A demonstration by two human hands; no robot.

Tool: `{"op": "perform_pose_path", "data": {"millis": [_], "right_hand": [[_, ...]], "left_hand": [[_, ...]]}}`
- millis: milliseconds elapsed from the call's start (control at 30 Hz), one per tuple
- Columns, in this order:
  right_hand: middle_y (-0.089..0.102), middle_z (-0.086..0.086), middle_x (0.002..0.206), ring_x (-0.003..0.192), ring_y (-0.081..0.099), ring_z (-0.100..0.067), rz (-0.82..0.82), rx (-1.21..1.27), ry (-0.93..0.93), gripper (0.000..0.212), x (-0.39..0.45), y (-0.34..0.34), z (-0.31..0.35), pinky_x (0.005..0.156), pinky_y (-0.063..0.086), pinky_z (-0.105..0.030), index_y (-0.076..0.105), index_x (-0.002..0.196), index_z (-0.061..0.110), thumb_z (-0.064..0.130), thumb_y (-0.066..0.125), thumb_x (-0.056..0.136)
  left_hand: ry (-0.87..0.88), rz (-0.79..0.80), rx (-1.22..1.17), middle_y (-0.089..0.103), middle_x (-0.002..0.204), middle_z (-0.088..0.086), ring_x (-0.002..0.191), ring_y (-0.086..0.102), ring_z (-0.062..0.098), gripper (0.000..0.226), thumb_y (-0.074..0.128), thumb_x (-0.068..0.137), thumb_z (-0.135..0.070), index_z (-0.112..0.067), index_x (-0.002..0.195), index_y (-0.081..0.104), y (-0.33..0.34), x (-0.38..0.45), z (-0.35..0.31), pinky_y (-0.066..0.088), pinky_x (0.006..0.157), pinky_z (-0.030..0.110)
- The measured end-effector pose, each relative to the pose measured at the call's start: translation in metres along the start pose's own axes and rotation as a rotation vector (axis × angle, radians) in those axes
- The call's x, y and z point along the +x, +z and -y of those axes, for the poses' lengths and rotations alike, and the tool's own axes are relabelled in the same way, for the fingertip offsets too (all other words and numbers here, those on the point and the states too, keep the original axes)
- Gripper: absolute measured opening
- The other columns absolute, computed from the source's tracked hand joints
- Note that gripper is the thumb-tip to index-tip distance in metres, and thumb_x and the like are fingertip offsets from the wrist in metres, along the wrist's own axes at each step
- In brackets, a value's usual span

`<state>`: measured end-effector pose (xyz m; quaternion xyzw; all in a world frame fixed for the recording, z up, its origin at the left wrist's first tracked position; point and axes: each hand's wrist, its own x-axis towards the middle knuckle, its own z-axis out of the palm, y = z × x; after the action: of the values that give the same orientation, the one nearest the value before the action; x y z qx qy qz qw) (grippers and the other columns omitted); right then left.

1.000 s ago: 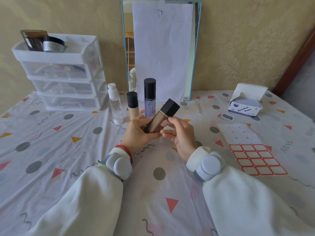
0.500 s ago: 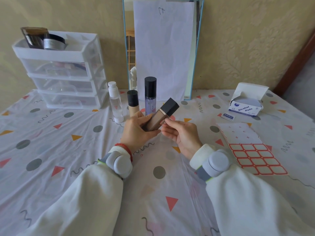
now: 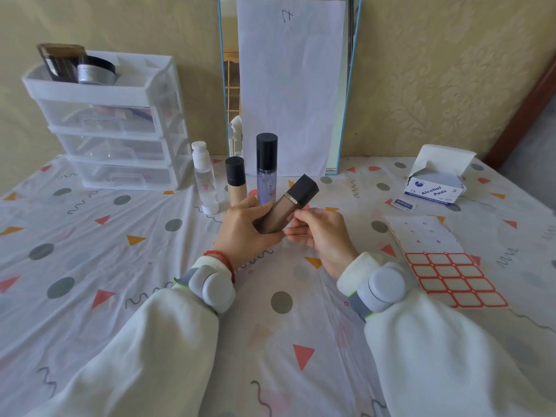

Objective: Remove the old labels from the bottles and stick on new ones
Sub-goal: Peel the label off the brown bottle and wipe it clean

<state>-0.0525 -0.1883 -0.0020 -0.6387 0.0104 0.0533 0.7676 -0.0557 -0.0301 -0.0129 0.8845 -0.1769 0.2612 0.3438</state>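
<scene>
My left hand (image 3: 243, 230) grips a brown bottle (image 3: 281, 213) with a black cap, tilted so the cap points up and to the right above the table. My right hand (image 3: 322, 236) has curled fingers, with the thumb and fingertips pinching at the bottle's right side just below the gold band. No label shows on the face turned to me. A sheet of red-bordered labels (image 3: 451, 275) lies flat to the right, its upper rows peeled off. Behind my hands stand a clear bottle (image 3: 206, 182), a beige bottle (image 3: 236, 188) and a purple bottle (image 3: 267, 173).
A white drawer unit (image 3: 114, 130) with dark jars on top stands at the back left. A mirror covered by paper (image 3: 288, 85) leans on the wall. An open alcohol pads box (image 3: 433, 191) and one sachet (image 3: 404, 204) lie at the right.
My right fingertips have shifted slightly along the bottle's side. The bottle stays tilted in my left hand at about the same spot.
</scene>
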Motion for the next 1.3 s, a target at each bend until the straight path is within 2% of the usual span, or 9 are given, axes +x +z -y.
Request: {"op": "perform_pose_path", "data": {"millis": [200, 467, 733, 800, 867, 900, 1033, 1167, 1300], "right_hand": [[0.069, -0.001, 0.061, 0.067, 0.071, -0.018, -0.032, -0.041, -0.018, 0.021, 0.0010, -0.0001, -0.0025, 0.064, 0.057, -0.025, 0.067, 0.073, 0.006, 0.006, 0.057, 0.091], [0.070, -0.003, 0.064, 0.069, 0.072, -0.019, -0.013, -0.046, -0.034, 0.023, 0.0009, 0.0001, -0.0032, 0.066, 0.057, -0.026, 0.068, 0.072, 0.006, 0.006, 0.055, 0.092], [0.069, -0.006, 0.062, 0.068, 0.071, -0.021, -0.005, 0.005, -0.019, 0.022, -0.0001, 0.0008, 0.0008, 0.064, 0.057, -0.025, 0.068, 0.073, 0.002, 0.004, 0.055, 0.090], [0.069, -0.009, 0.064, 0.068, 0.071, -0.025, -0.005, 0.098, 0.023, 0.022, -0.0001, 0.0019, 0.0031, 0.061, 0.057, -0.026, 0.065, 0.073, -0.001, 0.005, 0.052, 0.090], [0.070, -0.012, 0.068, 0.066, 0.072, -0.027, 0.003, 0.195, 0.075, 0.029, -0.0009, 0.0021, 0.0055, 0.057, 0.057, -0.028, 0.062, 0.072, -0.002, 0.014, 0.049, 0.092], [0.071, -0.013, 0.069, 0.066, 0.072, -0.027, 0.007, 0.197, 0.092, 0.033, -0.0013, 0.0017, 0.0059, 0.056, 0.057, -0.028, 0.063, 0.072, -0.002, 0.020, 0.050, 0.093], [0.069, -0.008, 0.064, 0.067, 0.072, -0.024, 0.015, 0.065, 0.101, 0.027, -0.0039, 0.0017, 0.0044, 0.058, 0.057, -0.026, 0.072, 0.076, 0.005, 0.028, 0.067, 0.088], [0.071, -0.009, 0.069, 0.067, 0.070, -0.021, 0.010, 0.068, 0.068, 0.018, -0.0043, 0.0005, 0.0037, 0.061, 0.057, -0.024, 0.071, 0.082, 0.001, 0.018, 0.070, 0.086], [0.069, -0.006, 0.065, 0.066, 0.069, -0.017, 0.034, 0.057, 0.041, 0.013, -0.0033, 0.0010, 0.0025, 0.061, 0.056, -0.022, 0.069, 0.082, -0.001, 0.008, 0.063, 0.089]], "left_hand": [[0.003, 0.016, -0.049, 0.043, 0.075, -0.019, 0.063, 0.046, 0.004, 0.037, 0.082, 0.070, -0.019, -0.009, 0.105, 0.072, 0.0000, -0.0009, -0.0029, 0.036, 0.060, 0.004], [-0.072, 0.032, -0.138, 0.050, 0.076, -0.008, 0.065, 0.048, 0.009, 0.035, 0.082, 0.070, -0.022, -0.013, 0.103, 0.073, 0.0027, -0.0003, 0.0003, 0.040, 0.058, 0.012], [-0.205, 0.046, -0.321, 0.050, 0.072, -0.011, 0.061, 0.049, -0.002, 0.029, 0.084, 0.068, -0.016, -0.024, 0.094, 0.075, 0.0026, -0.0008, -0.0011, 0.037, 0.056, 0.008], [-0.205, 0.046, -0.321, 0.052, 0.075, -0.006, 0.062, 0.049, 0.001, 0.030, 0.083, 0.068, -0.016, -0.022, 0.096, 0.075, 0.0012, -0.0006, -0.0023, 0.039, 0.056, 0.011], [-0.208, 0.047, -0.284, 0.057, 0.082, 0.006, 0.070, 0.053, 0.012, 0.033, 0.083, 0.069, -0.016, -0.021, 0.101, 0.075, 0.0003, -0.0001, -0.0036, 0.046, 0.061, 0.024], [-0.208, 0.041, -0.270, 0.058, 0.085, 0.011, 0.073, 0.055, 0.018, 0.034, 0.083, 0.070, -0.015, -0.021, 0.102, 0.074, 0.0002, 0.0000, -0.0039, 0.046, 0.064, 0.029], [-0.205, 0.003, -0.254, 0.056, 0.083, 0.015, 0.071, 0.052, 0.022, 0.030, 0.083, 0.070, -0.016, -0.022, 0.098, 0.075, -0.0001, 0.0002, -0.0041, 0.044, 0.063, 0.030], [-0.150, 0.027, -0.179, 0.057, 0.082, 0.015, 0.072, 0.055, 0.030, 0.035, 0.083, 0.070, -0.016, -0.014, 0.104, 0.074, 0.0004, -0.0013, -0.0032, 0.049, 0.065, 0.043], [-0.181, 0.017, -0.225, 0.056, 0.082, 0.014, 0.072, 0.056, 0.028, 0.040, 0.083, 0.068, -0.017, -0.021, 0.106, 0.074, 0.0014, -0.0013, -0.0024, 0.048, 0.065, 0.041]]}}
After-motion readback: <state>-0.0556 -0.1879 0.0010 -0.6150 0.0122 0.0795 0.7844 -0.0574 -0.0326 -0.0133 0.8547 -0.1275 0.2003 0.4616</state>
